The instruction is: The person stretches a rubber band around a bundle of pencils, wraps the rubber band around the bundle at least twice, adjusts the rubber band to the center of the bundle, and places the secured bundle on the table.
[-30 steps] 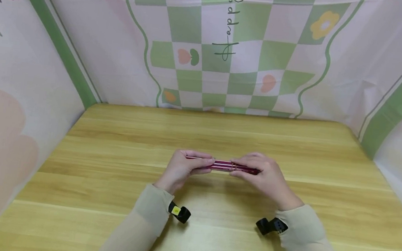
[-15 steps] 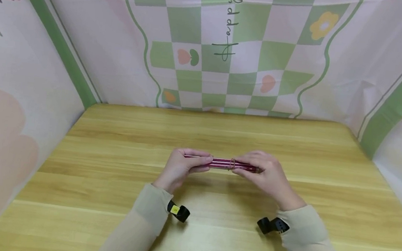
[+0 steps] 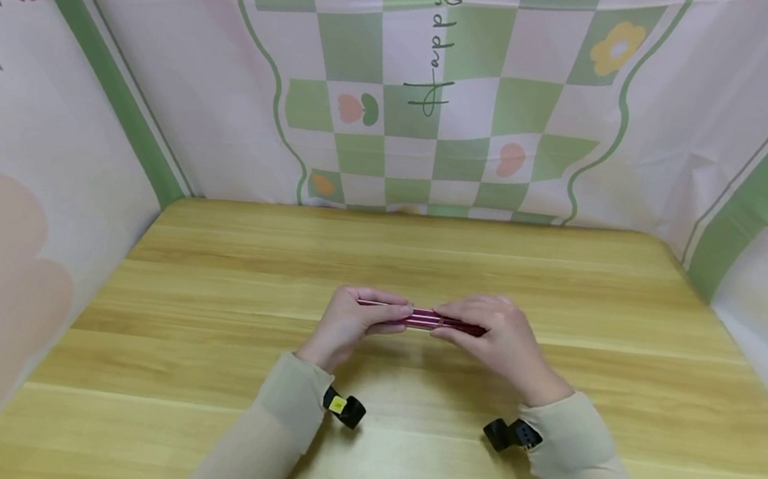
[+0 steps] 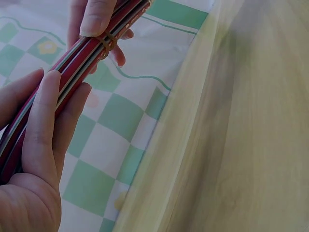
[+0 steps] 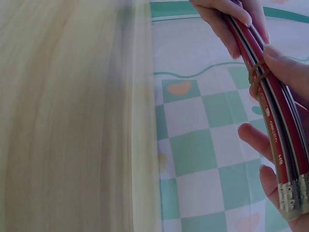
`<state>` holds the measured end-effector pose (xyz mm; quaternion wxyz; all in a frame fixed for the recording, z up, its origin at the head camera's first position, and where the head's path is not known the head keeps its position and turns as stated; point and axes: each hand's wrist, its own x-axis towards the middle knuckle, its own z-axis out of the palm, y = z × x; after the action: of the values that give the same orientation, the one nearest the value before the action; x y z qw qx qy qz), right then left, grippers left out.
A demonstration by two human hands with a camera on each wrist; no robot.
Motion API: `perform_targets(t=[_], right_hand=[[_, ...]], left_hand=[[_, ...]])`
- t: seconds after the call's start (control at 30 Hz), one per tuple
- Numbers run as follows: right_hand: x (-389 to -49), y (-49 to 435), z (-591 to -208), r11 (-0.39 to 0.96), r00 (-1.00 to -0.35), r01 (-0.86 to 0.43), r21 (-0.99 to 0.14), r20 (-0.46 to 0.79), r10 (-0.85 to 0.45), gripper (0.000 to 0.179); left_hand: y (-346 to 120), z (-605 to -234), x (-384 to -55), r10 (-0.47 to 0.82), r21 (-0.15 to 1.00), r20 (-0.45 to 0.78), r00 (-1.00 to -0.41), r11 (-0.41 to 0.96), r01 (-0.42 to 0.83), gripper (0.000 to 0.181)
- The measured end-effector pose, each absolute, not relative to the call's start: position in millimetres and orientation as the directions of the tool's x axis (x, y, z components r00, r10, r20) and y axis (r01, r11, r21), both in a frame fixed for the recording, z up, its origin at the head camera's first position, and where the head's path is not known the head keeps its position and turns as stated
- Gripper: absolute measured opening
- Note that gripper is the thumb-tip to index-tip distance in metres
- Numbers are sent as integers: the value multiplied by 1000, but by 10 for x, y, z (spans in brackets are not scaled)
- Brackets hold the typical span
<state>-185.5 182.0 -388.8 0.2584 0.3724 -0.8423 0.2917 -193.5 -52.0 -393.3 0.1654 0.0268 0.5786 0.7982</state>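
One long pale wooden table lies under everything, and one cloth backdrop with green and white checks, flowers and lettering stands round its far side and both flanks. Two arms in beige sleeves reach over the table, each with one black strap at the wrist.

The person's left hand and right hand meet above the middle of the table, and between them they hold one bundle of dark red pencils, lying level and crosswise, clear of the wood. How many pencils are in it I cannot count for certain; at least three show side by side in the right wrist view, where two metal ferrule ends sit just past the right fingers.

The left fingers are curled round one end of the bundle, thumb on the other side. The right hand's thumb and fingers pinch the bundle further along, and one thin tan rubber band wraps the pencils right at the right thumb tip, between the two grips.
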Motion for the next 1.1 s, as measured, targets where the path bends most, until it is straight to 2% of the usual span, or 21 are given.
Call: perform_targets(t=[0.27,0.57,1.1], right_hand=[[-1838,1870,-3884,613,-667,-714,-339,596,-447,40],[-1840,1828,-3892,585,-578,-769,-258,670,-466,36],[-1825,1766,-3906,649,-607,-734,-200,622,-495,39]], left_hand=[[-520,-3955,-1941,281,931,-141,-949,-287,-224,24],[-513,-3956,-1934,286,932,-137,-949,-287,-221,23],[-486,-3970,-1927,305,933,-134,-943,-281,-223,25]])
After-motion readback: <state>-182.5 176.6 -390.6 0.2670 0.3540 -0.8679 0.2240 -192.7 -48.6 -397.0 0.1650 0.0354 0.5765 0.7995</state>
